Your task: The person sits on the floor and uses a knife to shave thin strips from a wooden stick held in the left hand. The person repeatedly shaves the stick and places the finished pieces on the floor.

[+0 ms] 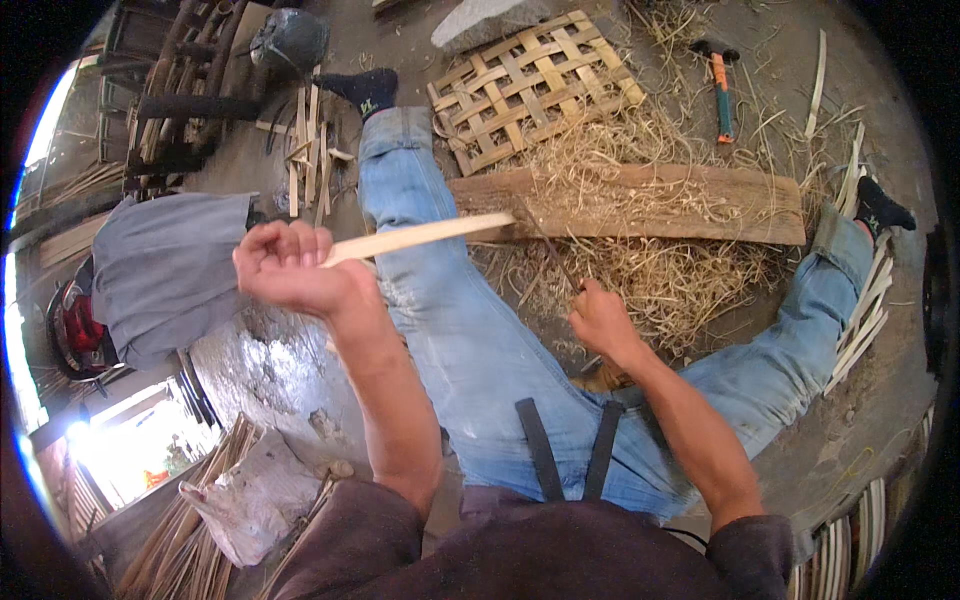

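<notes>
My left hand (300, 272) is closed around one end of a pale, flat wooden strip (425, 236), held out to the left above my thigh. The strip's far end reaches the left part of a long brown board (765, 210) lying between my legs. My right hand (604, 320) is closed on the handle of a thin, dark-bladed knife (556, 253); the handle is mostly hidden by my fingers. The blade points up and left, its tip over the board near the strip's end. I cannot tell whether blade and strip touch.
Curly shavings (690, 290) cover and surround the board. Beyond it lie a woven lattice panel (540, 85), a stone (490, 20) and a hammer (721, 95). Cut strips (310, 150) lie by my left foot, more strips (862, 315) beside my right leg. A grey cloth (175, 270) hangs at left.
</notes>
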{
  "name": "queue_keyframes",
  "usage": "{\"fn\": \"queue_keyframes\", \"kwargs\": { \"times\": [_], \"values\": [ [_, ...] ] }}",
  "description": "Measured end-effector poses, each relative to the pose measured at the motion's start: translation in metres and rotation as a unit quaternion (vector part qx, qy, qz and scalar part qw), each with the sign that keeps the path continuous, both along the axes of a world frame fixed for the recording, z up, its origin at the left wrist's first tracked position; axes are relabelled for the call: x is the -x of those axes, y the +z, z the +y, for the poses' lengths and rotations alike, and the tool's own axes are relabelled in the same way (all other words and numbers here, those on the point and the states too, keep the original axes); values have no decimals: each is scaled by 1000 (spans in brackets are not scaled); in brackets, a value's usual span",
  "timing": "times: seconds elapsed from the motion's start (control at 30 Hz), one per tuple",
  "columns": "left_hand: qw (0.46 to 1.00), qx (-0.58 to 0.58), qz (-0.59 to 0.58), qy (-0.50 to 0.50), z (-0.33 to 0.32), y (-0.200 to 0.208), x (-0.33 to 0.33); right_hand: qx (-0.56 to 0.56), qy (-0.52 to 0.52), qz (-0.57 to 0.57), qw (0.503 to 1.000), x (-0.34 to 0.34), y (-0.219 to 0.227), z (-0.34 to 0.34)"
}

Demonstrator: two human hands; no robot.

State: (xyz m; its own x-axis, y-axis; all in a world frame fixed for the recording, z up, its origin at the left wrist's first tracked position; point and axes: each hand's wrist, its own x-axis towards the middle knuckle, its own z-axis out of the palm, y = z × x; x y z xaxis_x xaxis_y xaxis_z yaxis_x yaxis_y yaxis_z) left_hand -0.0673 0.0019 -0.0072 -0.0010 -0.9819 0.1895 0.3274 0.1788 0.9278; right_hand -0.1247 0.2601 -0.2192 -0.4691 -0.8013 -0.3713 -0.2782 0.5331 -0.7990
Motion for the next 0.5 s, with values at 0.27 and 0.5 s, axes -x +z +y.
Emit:
{"fn": "queue_keyframes", "kwargs": {
  "times": [0.27, 0.5],
  "values": [
    [978, 73, 26, -192, 0, -3, -1, -59, 10, -7, 998, 19, 30, 4],
    [863, 228, -313, -324, -26, 9, -32, -43, 7, -32, 999, 10, 49, -5]
  ]
}}
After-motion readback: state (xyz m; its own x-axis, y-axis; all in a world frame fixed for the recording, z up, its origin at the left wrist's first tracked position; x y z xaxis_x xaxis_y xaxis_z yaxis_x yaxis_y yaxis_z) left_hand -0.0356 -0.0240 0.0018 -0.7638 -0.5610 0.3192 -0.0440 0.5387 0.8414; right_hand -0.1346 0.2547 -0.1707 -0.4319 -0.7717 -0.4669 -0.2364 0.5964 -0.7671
